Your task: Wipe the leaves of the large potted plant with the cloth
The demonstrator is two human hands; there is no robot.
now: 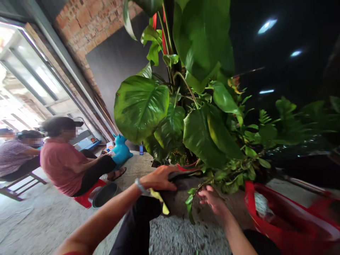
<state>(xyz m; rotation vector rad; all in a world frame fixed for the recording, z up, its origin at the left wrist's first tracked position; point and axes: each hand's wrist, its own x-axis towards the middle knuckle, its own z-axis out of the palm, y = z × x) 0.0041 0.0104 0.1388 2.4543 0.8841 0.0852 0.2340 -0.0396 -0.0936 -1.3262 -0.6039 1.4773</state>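
A large potted plant (142, 108) with broad glossy green leaves rises in front of me. My left hand (159, 179), with a pale band at the wrist, grips the upper edge of its dark pot (183, 187), thumb on the near side. A yellow leaf (165, 208) hangs below that hand, against the pot. To the right, my right hand (212, 200) pinches a thin leafy stem (190, 202) that trails down over the pot's front. Its fingertips are slightly blurred, and the stem runs back into the small leaves at the plant's base.
A red bag (287, 219) with whitish stuff inside stands at right. On the left, a person in a pink shirt (62, 161) sits on a red stool beside a dark bucket (105, 194). A blue animal-shaped toy (120, 150) and more seated people are beyond.
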